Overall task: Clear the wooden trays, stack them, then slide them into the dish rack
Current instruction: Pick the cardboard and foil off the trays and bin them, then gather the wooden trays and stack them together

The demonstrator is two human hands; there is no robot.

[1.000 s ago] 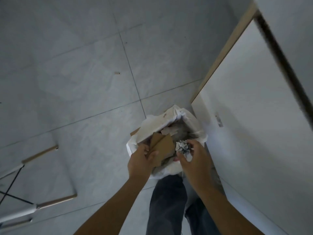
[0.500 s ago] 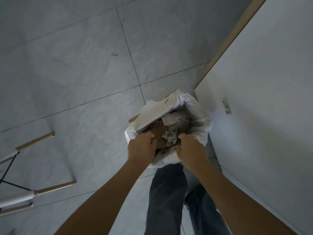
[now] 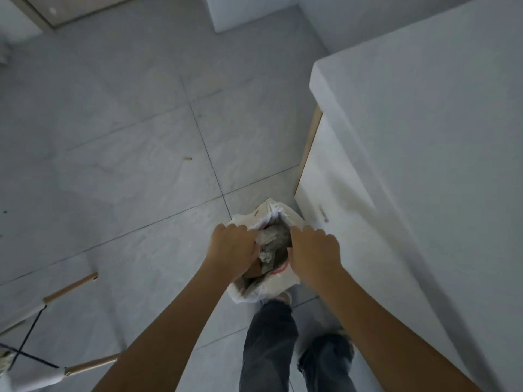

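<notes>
A white plastic rubbish bag (image 3: 278,287) stands on the tiled floor beside the counter, stuffed with crumpled paper (image 3: 273,243) and brown cardboard. My left hand (image 3: 232,247) curls over the bag's left edge, fingers bent down. My right hand (image 3: 312,254) curls over its right edge the same way. Whether either hand grips the plastic or only rests on it I cannot tell, since the fingertips are hidden. No wooden trays or dish rack are in view.
A white counter (image 3: 424,137) with a wooden edge rises on the right, close to the bag. Chair legs (image 3: 70,287) of pale wood with black cross wires stand at lower left. My legs in dark jeans are below the bag. Grey floor tiles (image 3: 127,137) stretch ahead.
Cardboard and foil that my hands held over the bag are now inside it. Both hands have come up to the bag's edges, and my view has lifted, showing more floor and counter top.
</notes>
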